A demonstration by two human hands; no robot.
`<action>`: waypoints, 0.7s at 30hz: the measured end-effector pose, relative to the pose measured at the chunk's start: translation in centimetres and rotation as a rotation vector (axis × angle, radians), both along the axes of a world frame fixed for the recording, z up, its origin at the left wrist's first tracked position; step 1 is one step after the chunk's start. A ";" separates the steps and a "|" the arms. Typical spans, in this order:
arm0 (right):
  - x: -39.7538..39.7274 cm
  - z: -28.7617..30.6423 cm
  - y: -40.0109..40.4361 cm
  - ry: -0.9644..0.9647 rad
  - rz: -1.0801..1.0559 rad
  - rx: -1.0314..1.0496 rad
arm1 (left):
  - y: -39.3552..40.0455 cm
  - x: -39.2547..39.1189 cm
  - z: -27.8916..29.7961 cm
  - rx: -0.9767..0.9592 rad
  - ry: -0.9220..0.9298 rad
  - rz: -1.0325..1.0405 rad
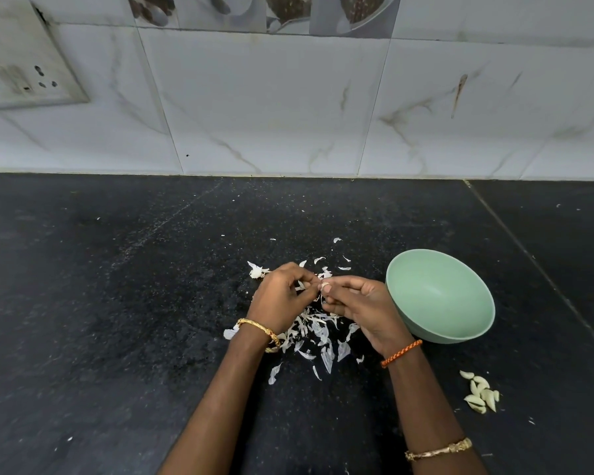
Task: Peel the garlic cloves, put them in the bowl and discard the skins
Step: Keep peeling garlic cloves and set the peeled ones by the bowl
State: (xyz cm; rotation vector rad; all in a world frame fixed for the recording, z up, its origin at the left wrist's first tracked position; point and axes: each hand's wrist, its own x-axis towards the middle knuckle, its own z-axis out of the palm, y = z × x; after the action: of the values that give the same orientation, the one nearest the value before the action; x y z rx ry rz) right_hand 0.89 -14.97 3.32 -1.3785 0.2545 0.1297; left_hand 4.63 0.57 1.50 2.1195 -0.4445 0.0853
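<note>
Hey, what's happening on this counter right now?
A person is peeling garlic over a dark counter. Both hands meet over a scatter of papery skins: the right hand pinches a garlic clove while the left hand picks at its skin. The green bowl, right of the hands, looks empty. A small pile of cloves lies on the counter near the right forearm, in front of the bowl.

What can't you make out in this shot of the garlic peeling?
Head view only:
- Garlic clove: mostly covered by the fingers of the left hand and right hand; how much is peeled is unclear.
- Green bowl: near inside wall hidden by its rim.
- Skins: partly under both hands.
</note>
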 end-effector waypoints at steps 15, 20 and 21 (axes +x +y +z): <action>0.4 -0.4 0.7 0.116 -0.128 -0.007 | -0.6 -0.2 0.1 0.173 -0.028 -0.070; 0.6 -0.1 0.9 0.165 -0.148 -0.011 | -0.6 -0.2 0.1 0.246 -0.110 -0.057; 0.6 -0.1 0.9 0.176 -0.149 -0.004 | -0.6 -0.2 0.0 0.254 -0.114 -0.063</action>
State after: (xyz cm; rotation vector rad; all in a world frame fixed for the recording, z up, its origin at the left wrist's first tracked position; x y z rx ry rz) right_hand 1.53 -14.10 3.25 -1.3484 0.5035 0.1273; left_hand 4.47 0.00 1.53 2.3556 -0.6166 0.1197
